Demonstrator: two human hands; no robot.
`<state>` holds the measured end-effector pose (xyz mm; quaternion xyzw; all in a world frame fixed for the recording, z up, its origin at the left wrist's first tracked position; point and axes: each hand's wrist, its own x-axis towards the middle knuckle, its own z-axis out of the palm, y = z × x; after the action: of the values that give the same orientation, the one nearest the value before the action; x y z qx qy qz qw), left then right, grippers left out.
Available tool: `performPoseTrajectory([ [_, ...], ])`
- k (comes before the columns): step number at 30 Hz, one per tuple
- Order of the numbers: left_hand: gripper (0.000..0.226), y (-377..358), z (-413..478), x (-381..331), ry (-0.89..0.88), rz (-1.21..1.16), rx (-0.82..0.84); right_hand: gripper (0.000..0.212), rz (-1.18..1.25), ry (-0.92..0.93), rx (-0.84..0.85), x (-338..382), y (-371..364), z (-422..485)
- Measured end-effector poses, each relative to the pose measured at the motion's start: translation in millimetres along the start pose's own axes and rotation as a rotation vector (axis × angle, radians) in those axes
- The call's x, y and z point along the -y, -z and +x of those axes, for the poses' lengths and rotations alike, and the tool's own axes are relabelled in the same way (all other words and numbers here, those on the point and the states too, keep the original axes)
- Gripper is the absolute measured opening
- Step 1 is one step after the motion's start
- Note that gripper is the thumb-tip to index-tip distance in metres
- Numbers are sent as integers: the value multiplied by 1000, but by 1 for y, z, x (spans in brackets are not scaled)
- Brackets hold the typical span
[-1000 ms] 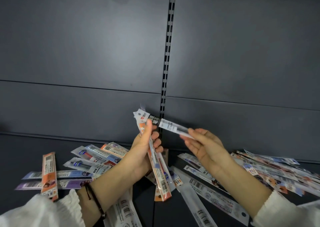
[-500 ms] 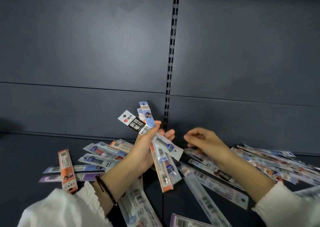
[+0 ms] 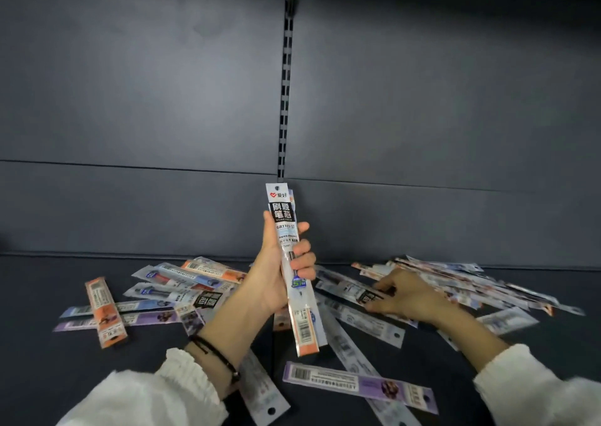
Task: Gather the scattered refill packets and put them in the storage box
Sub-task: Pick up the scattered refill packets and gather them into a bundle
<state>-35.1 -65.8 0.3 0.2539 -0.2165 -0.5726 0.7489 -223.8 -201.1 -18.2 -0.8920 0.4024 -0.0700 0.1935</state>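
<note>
My left hand (image 3: 276, 273) grips an upright bundle of refill packets (image 3: 286, 230), with a black-and-white labelled packet in front and an orange end at the bottom. My right hand (image 3: 403, 295) is down on the shelf to the right, its fingers pinching a packet with a black label (image 3: 361, 290) in the scattered pile. Several more packets lie loose: an orange packet (image 3: 104, 312) at the left, a purple packet (image 3: 357, 385) near the front, and a heap at the right (image 3: 455, 279). No storage box is in view.
The packets lie on a dark shelf (image 3: 48, 377) with a dark back panel (image 3: 130, 117) behind it. A slotted upright rail (image 3: 284, 84) runs down the panel's middle. White sleeves cover both forearms, and a black cord bracelet sits on the left wrist.
The left hand has squared its fanned packets into one upright bundle. The right hand has dropped from mid-air to the shelf and taken hold of a packet in the pile.
</note>
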Motion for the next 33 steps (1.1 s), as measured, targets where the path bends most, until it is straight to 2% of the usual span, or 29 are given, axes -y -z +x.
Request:
performPoseTrajectory([
  [6, 59, 2, 30, 16, -71, -74, -84, 16, -55, 87, -76, -14, -4, 27],
  [9, 52, 13, 34, 18, -67, 3, -134, 39, -47, 132, -104, -20, -4, 35],
  [12, 33, 23, 33, 18, -65, 44, -158, 45, 150, 134, -118, -20, -1, 36],
  [18, 20, 19, 31, 29, -96, 255, -250, 22, 755, 83, -66, -14, 3, 27],
  [21, 24, 15, 32, 38, -130, 290, -253, 21, 947, 113, -48, -4, -2, 20],
  [24, 35, 11, 29, 40, -131, 320, -203, 18, 1052, 151, 48, 8, -8, 10],
  [27, 44, 9, 25, 39, -84, 366, -192, 19, 1078, 158, 116, 15, -14, 6],
  [33, 48, 7, 26, 41, -115, 420, -155, 21, 1077, 140, 113, 22, -17, 4],
])
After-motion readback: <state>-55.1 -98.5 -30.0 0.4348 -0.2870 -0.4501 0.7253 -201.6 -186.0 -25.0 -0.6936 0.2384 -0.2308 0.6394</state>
